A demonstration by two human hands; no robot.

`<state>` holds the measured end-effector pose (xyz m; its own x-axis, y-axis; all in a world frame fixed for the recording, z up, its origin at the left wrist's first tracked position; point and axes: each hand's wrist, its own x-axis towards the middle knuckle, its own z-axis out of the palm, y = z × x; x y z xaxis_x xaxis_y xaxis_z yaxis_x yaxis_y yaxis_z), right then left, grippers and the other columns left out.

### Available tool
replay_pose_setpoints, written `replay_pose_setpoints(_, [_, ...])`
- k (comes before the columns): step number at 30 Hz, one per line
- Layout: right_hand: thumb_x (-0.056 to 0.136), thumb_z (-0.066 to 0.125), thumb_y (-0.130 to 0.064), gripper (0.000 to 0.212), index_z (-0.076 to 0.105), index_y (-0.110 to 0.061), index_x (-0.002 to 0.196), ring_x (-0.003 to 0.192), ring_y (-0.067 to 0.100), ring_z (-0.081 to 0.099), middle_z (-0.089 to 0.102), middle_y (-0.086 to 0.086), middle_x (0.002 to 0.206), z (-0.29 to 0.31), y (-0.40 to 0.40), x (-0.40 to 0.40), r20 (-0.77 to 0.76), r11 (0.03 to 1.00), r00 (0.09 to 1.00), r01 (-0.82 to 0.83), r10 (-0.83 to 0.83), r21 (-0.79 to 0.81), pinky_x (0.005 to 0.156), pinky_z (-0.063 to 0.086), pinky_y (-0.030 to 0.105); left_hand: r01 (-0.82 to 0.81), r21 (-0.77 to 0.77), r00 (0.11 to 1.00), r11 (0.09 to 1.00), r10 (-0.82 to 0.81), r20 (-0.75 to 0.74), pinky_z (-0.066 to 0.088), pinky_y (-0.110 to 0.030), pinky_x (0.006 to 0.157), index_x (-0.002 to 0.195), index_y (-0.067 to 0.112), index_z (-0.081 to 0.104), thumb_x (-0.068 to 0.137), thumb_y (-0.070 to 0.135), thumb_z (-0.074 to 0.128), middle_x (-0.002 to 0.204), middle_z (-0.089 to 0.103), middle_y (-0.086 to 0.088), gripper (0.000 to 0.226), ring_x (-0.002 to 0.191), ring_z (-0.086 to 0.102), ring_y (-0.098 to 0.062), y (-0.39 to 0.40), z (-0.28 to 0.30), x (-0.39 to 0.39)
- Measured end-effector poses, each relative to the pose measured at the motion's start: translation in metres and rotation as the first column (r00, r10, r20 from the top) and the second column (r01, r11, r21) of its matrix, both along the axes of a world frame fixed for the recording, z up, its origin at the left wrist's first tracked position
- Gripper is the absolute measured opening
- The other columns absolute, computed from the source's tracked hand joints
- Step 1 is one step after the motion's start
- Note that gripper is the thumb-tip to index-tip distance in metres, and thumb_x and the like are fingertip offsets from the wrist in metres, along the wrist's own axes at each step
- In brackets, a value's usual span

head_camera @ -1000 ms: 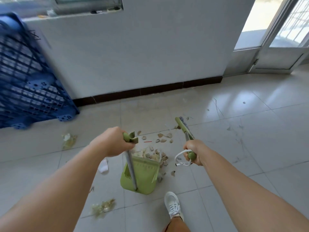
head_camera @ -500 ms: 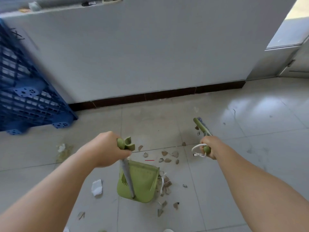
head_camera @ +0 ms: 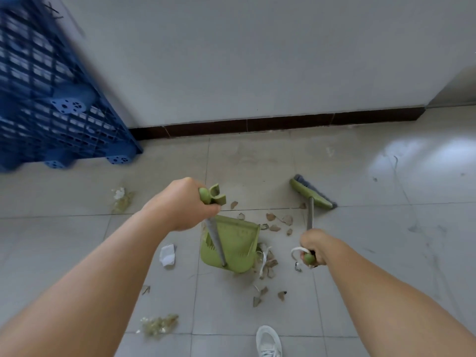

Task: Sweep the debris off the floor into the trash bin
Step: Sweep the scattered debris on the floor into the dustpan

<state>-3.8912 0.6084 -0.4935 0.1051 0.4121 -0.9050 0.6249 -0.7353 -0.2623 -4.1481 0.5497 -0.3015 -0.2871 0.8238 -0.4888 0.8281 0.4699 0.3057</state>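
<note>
We see the left hand (head_camera: 180,204) curled round the top of the green dustpan's (head_camera: 230,244) handle, the pan standing on the tiled floor (head_camera: 360,228). The right hand (head_camera: 313,247) grips the broom (head_camera: 311,193), whose head rests beyond the brown debris (head_camera: 279,222) scattered beside the pan.

Both arms stretched out forward, left hand (head_camera: 184,204) fisted round a handle, right hand (head_camera: 313,247) curled tight lower down, gripping too.
</note>
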Motion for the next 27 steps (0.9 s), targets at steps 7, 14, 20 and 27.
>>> replay_pose_setpoints(7, [0.093, 0.035, -0.004, 0.029, 0.057, 0.007, 0.106, 0.051, 0.022, 0.048, 0.056, 0.015, 0.060, 0.016, -0.125, -0.071, -0.045, 0.987, 0.996, -0.085, 0.079, -0.134, 0.047, 0.040, 0.025, -0.068, 0.031, 0.998, 0.997, 0.068, 0.008, 0.043, -0.030, 0.052, 0.077, 0.016, 0.068, 0.083, 0.044, 0.070, 0.065, 0.061, -0.001, 0.028, 0.055, 0.050, -0.016, -0.086, 0.016, -0.027])
replay_pose_setpoints(14, [0.090, 0.033, -0.003, 0.019, 0.050, -0.001, 0.084, 0.046, 0.016, 0.037, 0.043, 0.008, 0.063, 0.067, -0.243, -0.092, -0.038, 0.968, 0.968, -0.250, 0.250, 0.012, 0.054, 0.037, 0.025, -0.122, 0.137, 0.993, 0.983, 0.120, 0.021, 0.043, -0.031, 0.054, 0.077, 0.014, 0.068, 0.082, 0.043, 0.071, 0.068, 0.063, -0.003, 0.030, 0.057, 0.052, -0.018, -0.229, 0.037, -0.048])
replay_pose_setpoints(20, [0.088, 0.034, -0.003, 0.028, 0.052, 0.000, 0.067, 0.044, 0.021, 0.041, 0.050, 0.015, 0.063, 0.106, -0.299, -0.108, 0.022, 0.934, 0.944, -0.328, 0.329, 0.138, 0.053, 0.039, 0.031, -0.222, 0.220, 0.974, 0.950, 0.207, 0.087, 0.057, -0.043, 0.070, 0.082, 0.013, 0.069, 0.082, 0.040, 0.072, 0.082, 0.070, -0.007, 0.027, 0.067, 0.059, -0.022, -0.332, 0.054, -0.061])
replay_pose_setpoints(27, [0.089, 0.037, -0.003, 0.024, 0.051, -0.001, 0.070, 0.040, 0.015, 0.040, 0.045, 0.009, 0.051, 0.132, -0.327, -0.132, -0.072, 0.969, 0.976, -0.195, 0.207, 0.151, 0.044, 0.039, 0.023, -0.346, 0.274, 0.938, 0.897, 0.319, 0.138, 0.044, -0.031, 0.055, 0.082, 0.015, 0.069, 0.084, 0.040, 0.071, 0.073, 0.065, -0.004, 0.025, 0.059, 0.054, -0.018, -0.415, 0.084, -0.096])
